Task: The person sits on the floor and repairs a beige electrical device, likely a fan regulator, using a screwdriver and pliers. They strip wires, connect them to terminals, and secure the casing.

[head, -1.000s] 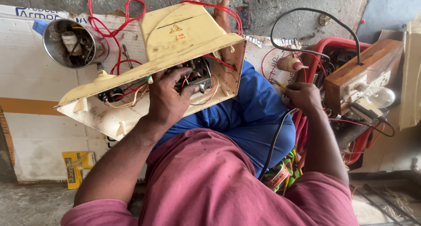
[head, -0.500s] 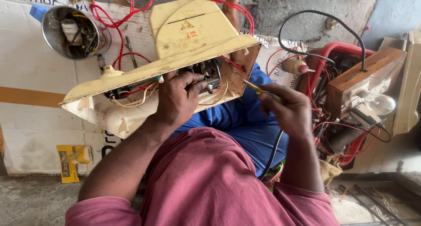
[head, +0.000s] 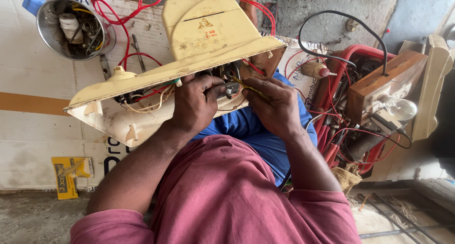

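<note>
A cream plastic appliance housing (head: 199, 40) rests tilted on my lap, its open underside facing me with red and pale wires inside. My left hand (head: 196, 104) grips the edge of that opening, fingers pressed on a small metal part (head: 231, 88). My right hand (head: 275, 104) holds a thin yellow-handled screwdriver (head: 251, 88), its tip pointing into the same opening beside the metal part. Red wires (head: 125, 14) loop out from the top of the housing.
A steel bowl (head: 53, 35) of small parts sits at upper left on flattened cardboard (head: 28, 130). At right a wooden switch box (head: 379, 85) with a glass bulb (head: 400, 109), red hoses and a black cable (head: 341, 14) crowd the floor.
My right hand left the wooden box at right, picked up the yellow-handled screwdriver and brought it to the housing's opening. The left hand stayed on the housing.
</note>
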